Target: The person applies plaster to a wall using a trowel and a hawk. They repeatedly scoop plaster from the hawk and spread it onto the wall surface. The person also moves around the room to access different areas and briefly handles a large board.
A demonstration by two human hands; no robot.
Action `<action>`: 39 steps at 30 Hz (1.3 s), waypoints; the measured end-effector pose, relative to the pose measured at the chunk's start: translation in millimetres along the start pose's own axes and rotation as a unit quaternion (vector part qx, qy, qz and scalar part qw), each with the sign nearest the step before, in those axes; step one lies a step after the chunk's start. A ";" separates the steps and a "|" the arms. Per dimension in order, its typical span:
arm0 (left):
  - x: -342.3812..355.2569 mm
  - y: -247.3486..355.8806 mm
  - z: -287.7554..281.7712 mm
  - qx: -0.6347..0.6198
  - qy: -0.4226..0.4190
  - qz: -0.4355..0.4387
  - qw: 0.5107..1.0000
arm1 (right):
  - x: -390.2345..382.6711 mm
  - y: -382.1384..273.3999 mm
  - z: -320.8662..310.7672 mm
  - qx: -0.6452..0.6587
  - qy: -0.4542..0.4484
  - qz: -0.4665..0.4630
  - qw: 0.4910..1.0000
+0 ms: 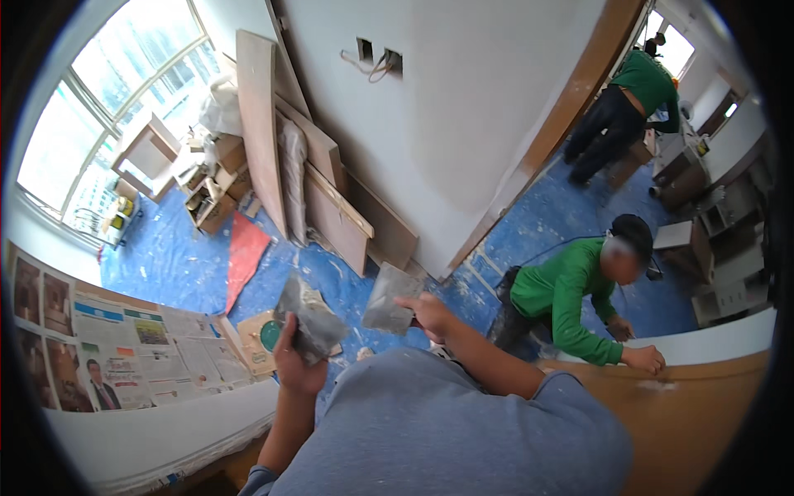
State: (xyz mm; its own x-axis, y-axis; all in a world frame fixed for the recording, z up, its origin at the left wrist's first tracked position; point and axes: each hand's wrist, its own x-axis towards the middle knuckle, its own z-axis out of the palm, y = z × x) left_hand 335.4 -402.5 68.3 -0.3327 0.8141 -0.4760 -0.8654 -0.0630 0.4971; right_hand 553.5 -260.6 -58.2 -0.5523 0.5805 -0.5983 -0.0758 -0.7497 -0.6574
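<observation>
Left plate [313,322]: flat, four-sided, metal-looking, mottled grey with a slight shine. Left hand [299,364] is gripping it at the near edge, thumb up along the face. Plate tilted, up in front of the torso.

Right plate [385,296]: flatter grey, squarish, dull and smeared. Right hand [428,312] is closed on its right side, finger over the face. The two plates are near each other with a gap, not touching.

Both are above the tarp [157,258]: blue, wrinkled, spotted with pale specks and scraps. Left of the left plate: green disc [270,335], round. Further out, red sheet [246,258], roughly triangular, flat on the tarp.

Newspaper [182,351] covers the surface at left, matte, printed with photos. Ahead: boards [263,124], pale wood-faced slabs leaning on the wall [463,124], plus a plastic-wrapped bundle [294,178] among them. Wall is smooth, off-white with grey patches; two square cutouts, loose wires [378,69] poking out.

Left rear: cartons [217,213], brown, open-topped, by the window.

Right: co-worker [562,289], green top, dark cap, bent low, one hand over a brown panel [695,397]; contact unclear.
</observation>
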 end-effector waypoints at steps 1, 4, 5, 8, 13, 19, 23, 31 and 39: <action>4.2 13.1 -18.8 0.006 0.001 0.000 1.000 | -3.0 2.1 17.0 -0.013 0.009 0.021 1.000; 4.2 41.1 -46.8 0.041 0.032 0.030 0.998 | 3.2 21.4 69.4 -0.021 0.002 0.034 0.999; 3.1 51.4 -53.4 0.054 0.050 0.048 0.996 | 6.6 28.7 83.4 -0.020 -0.009 0.032 0.999; 25.9 64.9 -85.2 0.067 -0.032 0.028 0.997 | 16.0 50.0 77.8 -0.104 0.023 0.061 0.992; 31.0 100.0 -86.4 0.133 -0.118 0.124 0.976 | -3.2 20.7 133.6 0.082 0.019 -0.050 0.995; 22.2 121.1 -111.3 0.598 -0.144 0.397 0.681 | -21.1 -13.8 209.6 0.197 -0.079 0.009 0.977; 20.0 134.7 -124.4 0.610 -0.248 0.447 0.605 | 2.0 -2.9 237.1 0.127 -0.086 0.010 0.988; 25.6 170.0 -178.5 0.716 -0.054 0.420 0.554 | 42.5 -12.9 294.8 0.068 -0.158 0.076 0.982; 44.8 181.3 -215.1 0.083 0.209 0.213 0.951 | 125.1 -60.3 335.3 -0.100 -0.156 -0.156 0.970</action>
State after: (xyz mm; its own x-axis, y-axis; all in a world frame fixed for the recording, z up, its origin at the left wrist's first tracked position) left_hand 83.0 -501.6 -18.9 -0.7901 0.4325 -0.4344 -0.5585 -0.2158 0.8010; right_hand 210.6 -249.3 60.2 -0.7551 0.6212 -0.2095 -0.1343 -0.4593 -0.8781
